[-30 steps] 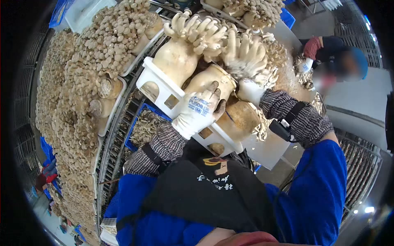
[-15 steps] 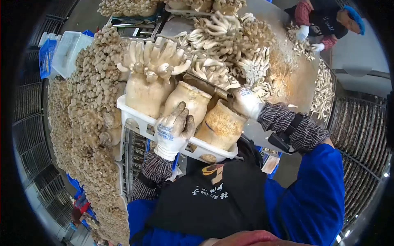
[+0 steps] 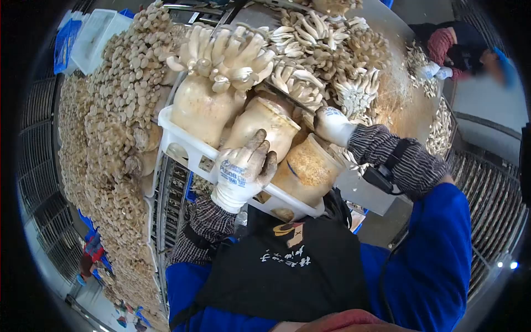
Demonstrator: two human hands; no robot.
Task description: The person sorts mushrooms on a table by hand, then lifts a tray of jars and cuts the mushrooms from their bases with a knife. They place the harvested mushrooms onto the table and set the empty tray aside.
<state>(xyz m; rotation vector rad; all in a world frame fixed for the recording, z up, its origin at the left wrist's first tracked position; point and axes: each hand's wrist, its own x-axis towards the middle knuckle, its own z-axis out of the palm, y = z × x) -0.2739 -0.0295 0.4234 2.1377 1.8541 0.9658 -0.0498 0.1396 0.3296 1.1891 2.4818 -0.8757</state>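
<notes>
In the head view, my left hand (image 3: 241, 172), in a stained white glove, lies against the front of the middle mushroom bag (image 3: 264, 128), fingers stretched and thumb apart. My gloved right hand (image 3: 333, 125) is closed round the handle of a knife (image 3: 287, 97). Its blade points up and left, above the middle bag, with its tip close to the mushroom cluster (image 3: 224, 54) on the left bag (image 3: 202, 110). The right bag (image 3: 311, 169) has no cluster on top. All three bags stand in a white crate (image 3: 191, 153).
Cut mushrooms (image 3: 326, 58) are heaped on the metal table (image 3: 412, 119) beyond the crate. A large bank of mushrooms (image 3: 110, 149) fills the left. Another person (image 3: 464, 50) works at the upper right. White and blue baskets (image 3: 99, 41) stand upper left; racks (image 3: 489, 182) line the right.
The camera view has shifted, and the left bag leans more to the right. The knife blade shows more clearly, its tip near the left cluster. The other person's hands have come together.
</notes>
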